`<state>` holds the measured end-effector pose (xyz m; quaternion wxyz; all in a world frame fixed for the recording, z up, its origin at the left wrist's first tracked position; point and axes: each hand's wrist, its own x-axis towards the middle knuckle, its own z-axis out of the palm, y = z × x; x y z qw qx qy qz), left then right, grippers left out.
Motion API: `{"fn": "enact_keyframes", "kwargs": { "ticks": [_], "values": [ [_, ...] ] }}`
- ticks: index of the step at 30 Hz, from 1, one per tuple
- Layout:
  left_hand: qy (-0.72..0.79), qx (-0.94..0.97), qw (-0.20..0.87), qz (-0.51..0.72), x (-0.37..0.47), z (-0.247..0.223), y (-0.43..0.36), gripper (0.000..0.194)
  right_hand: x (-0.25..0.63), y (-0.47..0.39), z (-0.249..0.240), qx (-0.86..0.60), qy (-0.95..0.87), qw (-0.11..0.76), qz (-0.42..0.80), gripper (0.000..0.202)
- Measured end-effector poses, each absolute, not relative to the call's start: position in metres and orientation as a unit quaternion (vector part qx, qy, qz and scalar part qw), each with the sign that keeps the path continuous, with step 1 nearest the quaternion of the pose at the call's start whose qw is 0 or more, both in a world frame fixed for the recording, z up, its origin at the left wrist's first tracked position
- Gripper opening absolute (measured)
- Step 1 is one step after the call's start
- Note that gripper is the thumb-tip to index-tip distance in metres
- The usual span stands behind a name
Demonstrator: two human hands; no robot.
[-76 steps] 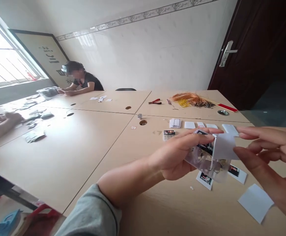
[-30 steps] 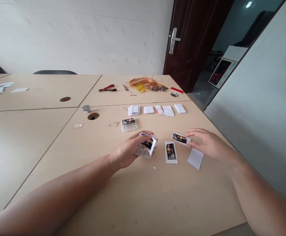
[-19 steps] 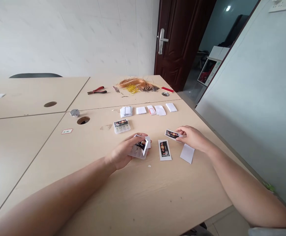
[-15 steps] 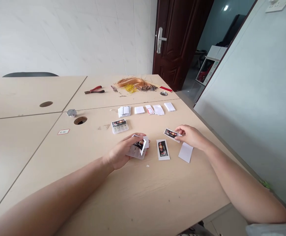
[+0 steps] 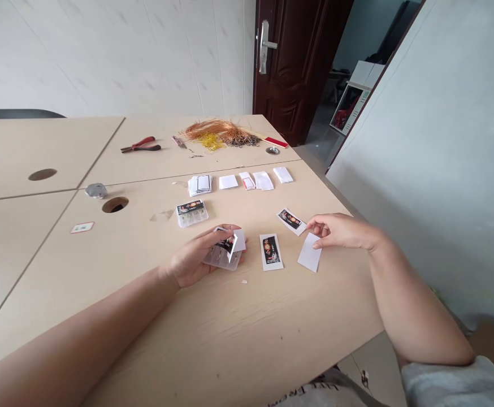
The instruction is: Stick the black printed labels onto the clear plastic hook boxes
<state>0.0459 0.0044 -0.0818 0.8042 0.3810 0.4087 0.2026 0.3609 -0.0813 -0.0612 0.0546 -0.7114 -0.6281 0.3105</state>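
My left hand [image 5: 198, 251] is wrapped round a clear plastic box [image 5: 219, 259]. Under its thumb are a folded black-printed label and a white slip [image 5: 239, 239]. My right hand [image 5: 334, 230] has its fingers parted, the thumb at the top edge of a blank white card [image 5: 310, 252]. Just beyond its fingertips lies a black-printed label [image 5: 291, 221] on white backing. Between the hands a second black label [image 5: 271, 251] lies on the table. Another clear box [image 5: 192, 212] with a black label and small things inside sits farther back.
Several stacks of white cards [image 5: 229, 181] form a row behind the boxes. Farther back are red-handled pliers [image 5: 141, 145], a bundle of copper-coloured strands [image 5: 213, 129], yellow bits [image 5: 210, 141] and a small round metal thing [image 5: 273, 151]. A table hole [image 5: 115, 204] opens at left.
My right hand has let go of the black label and drawn back to the white card. The left hand keeps its hold on the box. The camera view has shifted rightward.
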Motion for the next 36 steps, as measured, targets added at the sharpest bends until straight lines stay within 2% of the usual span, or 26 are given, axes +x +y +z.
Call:
{"fn": "enact_keyframes", "kwargs": {
  "ticks": [4, 9, 11, 19, 26, 36],
  "values": [
    [0.401, 0.381, 0.807, 0.205, 0.046, -0.083, 0.005, 0.011, 0.361, -0.079, -0.068, -0.694, -0.654, 0.109, 0.282, 0.018],
    [0.391, 0.384, 0.811, 0.204, 0.045, -0.088, 0.007, 0.012, 0.355, -0.07, -0.079, -0.692, -0.644, 0.311, 0.1, 0.023],
    [0.39, 0.385, 0.811, 0.203, 0.044, -0.089, 0.008, 0.012, 0.351, -0.067, -0.087, -0.674, -0.644, 0.356, 0.052, 0.023],
    [0.406, 0.373, 0.807, 0.211, 0.046, -0.085, 0.004, 0.009, 0.338, -0.062, -0.104, -0.615, -0.706, 0.345, 0.062, 0.021],
    [0.41, 0.365, 0.808, 0.214, 0.045, -0.082, 0.003, 0.011, 0.337, -0.064, -0.102, -0.627, -0.662, 0.403, 0.077, 0.022],
    [0.418, 0.35, 0.81, 0.214, 0.046, -0.082, 0.004, 0.009, 0.351, -0.054, -0.106, -0.705, -0.517, 0.418, 0.245, 0.025]
  ]
}}
